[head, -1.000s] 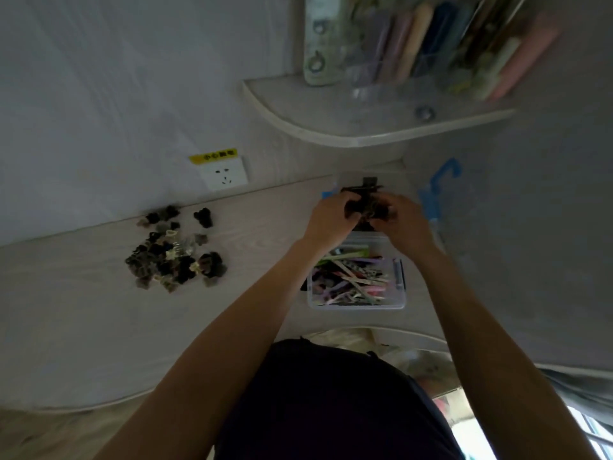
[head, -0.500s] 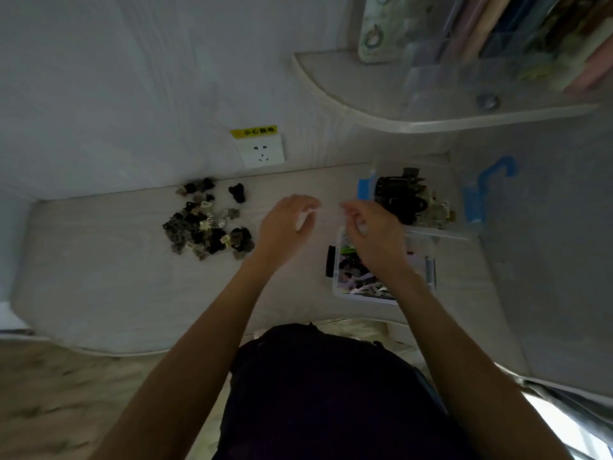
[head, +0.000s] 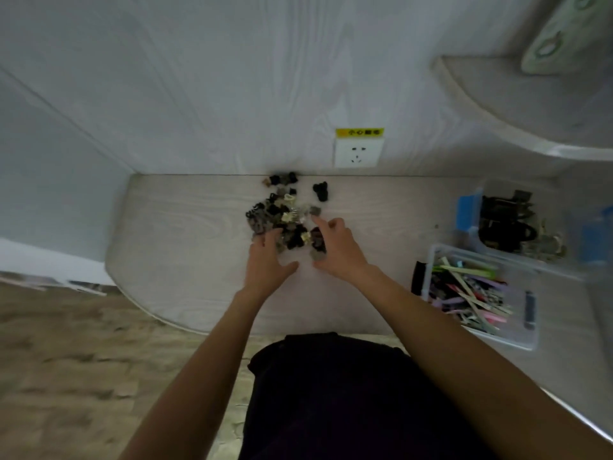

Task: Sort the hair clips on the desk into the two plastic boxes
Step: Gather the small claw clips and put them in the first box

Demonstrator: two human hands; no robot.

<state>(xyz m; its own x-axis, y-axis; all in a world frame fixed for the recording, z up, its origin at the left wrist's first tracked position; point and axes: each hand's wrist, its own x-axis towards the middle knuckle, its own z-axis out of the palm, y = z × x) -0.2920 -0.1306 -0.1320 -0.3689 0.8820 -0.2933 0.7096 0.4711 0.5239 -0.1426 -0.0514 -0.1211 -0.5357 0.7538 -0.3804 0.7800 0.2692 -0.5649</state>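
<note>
Hair clips [head: 282, 214] piled, two boxes [head: 510, 227], two hands [head: 268, 263]

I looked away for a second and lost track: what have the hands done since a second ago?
Both hands let go of the dark claw clips at the far box and swung left across the desk. The left hand and right hand now reach, open, into the pile of small clips. The near box of long clips and the pile look unchanged.
</note>
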